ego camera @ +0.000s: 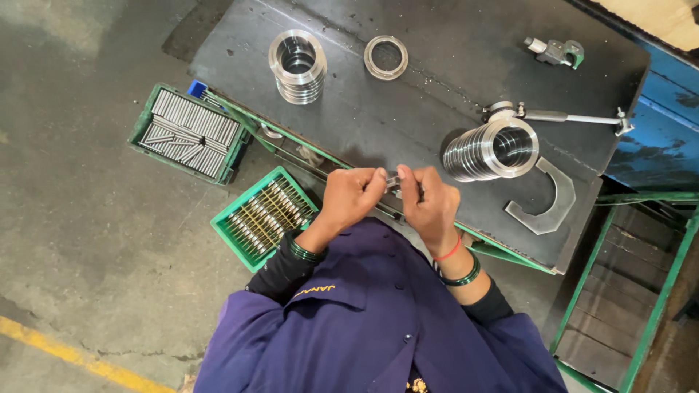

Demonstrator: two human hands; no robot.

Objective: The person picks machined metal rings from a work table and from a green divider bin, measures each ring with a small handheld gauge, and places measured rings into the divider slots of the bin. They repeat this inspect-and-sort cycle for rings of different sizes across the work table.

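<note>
**A small metal part between my two hands**

From my head camera: my left hand (352, 195) and right hand (429, 204) pinch a small metal part (394, 183) together, fingers closed on it, above the near edge of the dark table (408, 109). A stack of metal rings (491, 151) lies near.

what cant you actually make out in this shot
- Head view: the small metal piece pinched between left hand and right hand; fingers cover most of it, so its shape is unclear.
- Head view: lower rings of the ring stack, hidden by the top ring.
- Head view: green rack, cut off by the right edge.
</note>
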